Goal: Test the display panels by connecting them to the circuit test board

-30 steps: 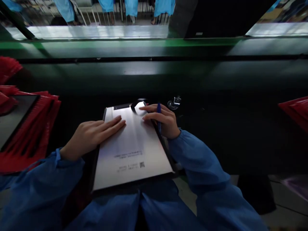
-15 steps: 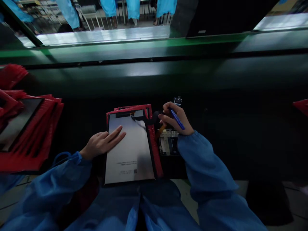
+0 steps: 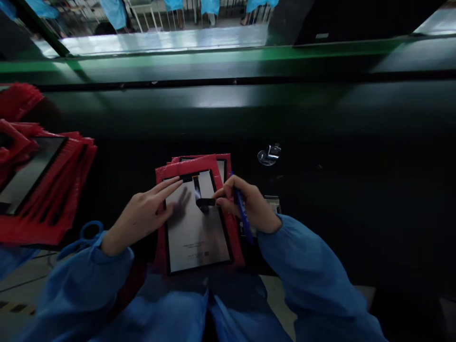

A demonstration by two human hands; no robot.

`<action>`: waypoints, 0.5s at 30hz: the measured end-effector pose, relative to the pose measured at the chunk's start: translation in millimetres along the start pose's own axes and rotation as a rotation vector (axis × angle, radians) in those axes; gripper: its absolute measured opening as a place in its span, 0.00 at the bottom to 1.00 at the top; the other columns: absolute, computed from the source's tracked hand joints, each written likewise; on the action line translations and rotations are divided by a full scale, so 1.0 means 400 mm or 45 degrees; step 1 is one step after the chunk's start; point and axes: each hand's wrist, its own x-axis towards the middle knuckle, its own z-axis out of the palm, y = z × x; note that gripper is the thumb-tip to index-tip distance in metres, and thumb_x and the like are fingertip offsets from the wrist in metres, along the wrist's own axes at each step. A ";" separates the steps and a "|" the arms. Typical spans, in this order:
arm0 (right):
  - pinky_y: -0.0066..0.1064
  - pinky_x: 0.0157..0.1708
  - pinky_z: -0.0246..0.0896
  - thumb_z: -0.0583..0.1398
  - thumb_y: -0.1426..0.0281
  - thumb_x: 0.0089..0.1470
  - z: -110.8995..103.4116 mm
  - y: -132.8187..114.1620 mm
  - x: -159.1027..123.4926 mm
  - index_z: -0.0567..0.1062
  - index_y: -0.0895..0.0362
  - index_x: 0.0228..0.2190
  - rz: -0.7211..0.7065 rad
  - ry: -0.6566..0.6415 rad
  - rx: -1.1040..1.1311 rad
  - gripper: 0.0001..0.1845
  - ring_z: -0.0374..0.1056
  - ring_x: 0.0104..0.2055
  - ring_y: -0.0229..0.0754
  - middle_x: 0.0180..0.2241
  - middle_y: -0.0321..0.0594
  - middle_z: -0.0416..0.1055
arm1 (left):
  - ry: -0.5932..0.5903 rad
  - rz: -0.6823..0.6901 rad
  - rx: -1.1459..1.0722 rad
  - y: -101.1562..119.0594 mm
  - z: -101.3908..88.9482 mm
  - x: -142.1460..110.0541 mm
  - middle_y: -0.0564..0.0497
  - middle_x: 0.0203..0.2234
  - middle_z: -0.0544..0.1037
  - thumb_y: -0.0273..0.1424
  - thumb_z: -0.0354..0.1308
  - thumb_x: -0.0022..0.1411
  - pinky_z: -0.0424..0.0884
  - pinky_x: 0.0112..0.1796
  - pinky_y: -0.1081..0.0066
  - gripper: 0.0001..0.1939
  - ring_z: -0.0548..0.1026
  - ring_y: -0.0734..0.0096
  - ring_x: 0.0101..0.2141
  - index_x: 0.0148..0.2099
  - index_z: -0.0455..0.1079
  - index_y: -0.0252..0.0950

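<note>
A tablet display panel (image 3: 194,228), its pale back facing up, lies on a red bubble-wrap pouch (image 3: 235,240) in front of me. My left hand (image 3: 144,213) is open, fingers stretched over the panel's upper left edge. A black ribbon cable (image 3: 198,191) runs from the panel's top and bends right. My right hand (image 3: 247,202) pinches the cable's free end between thumb and fingers. A blue pen (image 3: 242,213) is also tucked in that hand, slanting downward. Partly hidden behind the right hand is a small circuit-like part (image 3: 273,203).
Red pouches (image 3: 67,190) with another panel (image 3: 32,171) on top are stacked at the left. A small shiny metal-and-clear object (image 3: 270,154) sits beyond my right hand on the dark work surface (image 3: 338,204). A green ledge (image 3: 199,102) runs along the back.
My right hand has moved left over the panel's edge, bringing the cable's free end over the panel. My left hand has shifted to the panel's top left. The view has tilted slightly.
</note>
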 end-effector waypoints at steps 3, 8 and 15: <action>0.28 0.34 0.69 0.64 0.68 0.57 0.040 0.013 -0.005 0.61 0.53 0.29 0.016 -0.006 -0.109 0.15 0.74 0.33 0.38 0.33 0.38 0.78 | -0.006 -0.141 -0.573 0.056 0.038 0.028 0.48 0.43 0.83 0.38 0.52 0.68 0.69 0.26 0.72 0.21 0.70 0.76 0.21 0.58 0.73 0.36; 0.27 0.31 0.65 0.64 0.65 0.58 0.053 0.024 -0.008 0.60 0.52 0.29 -0.001 0.013 -0.264 0.16 0.72 0.31 0.37 0.32 0.37 0.77 | -0.158 -0.265 -0.981 0.107 0.085 0.045 0.49 0.30 0.80 0.36 0.58 0.62 0.65 0.29 0.72 0.12 0.72 0.70 0.30 0.40 0.78 0.33; 0.25 0.30 0.63 0.64 0.59 0.60 0.063 0.032 -0.005 0.60 0.53 0.28 -0.062 0.031 -0.256 0.19 0.70 0.29 0.35 0.30 0.35 0.74 | -0.103 -0.351 -1.157 0.108 0.103 0.046 0.54 0.25 0.70 0.32 0.58 0.56 0.62 0.31 0.71 0.05 0.65 0.72 0.29 0.30 0.68 0.36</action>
